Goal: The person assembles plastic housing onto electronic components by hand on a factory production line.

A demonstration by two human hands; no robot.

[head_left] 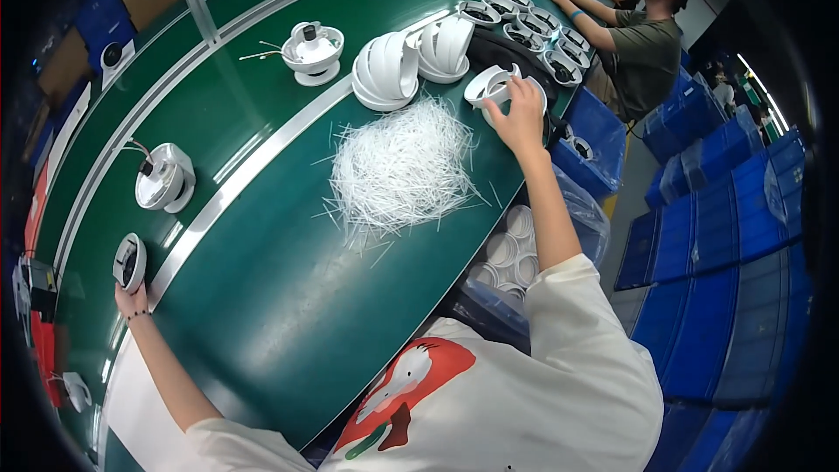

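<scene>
The person stood with arms flung wide over the green bench (262, 297). At the left edge of the frame the left hand (131, 297) held a small white dome part (129, 260) up by its lower rim; the fingers were hidden behind it, so I couldn't tell how they were set. Toward the upper middle the right hand (523, 114) curled over a white ring shell (489, 87), fingers bent together on its rim.

That shell sat close to the bench's right edge, just above a blue crate (594, 144) (a short drop, but a drop). A loose hold there looked likely to tip it over the side. Between the hands lay a pile of white ties (398, 166), and a forearm sweeping back could have scattered them. The stacked shells (384, 70) leaned just beside the shell, so a bump might have toppled them. With both arms stretched apart, neither hand could easily have steadied the other's part.
</scene>
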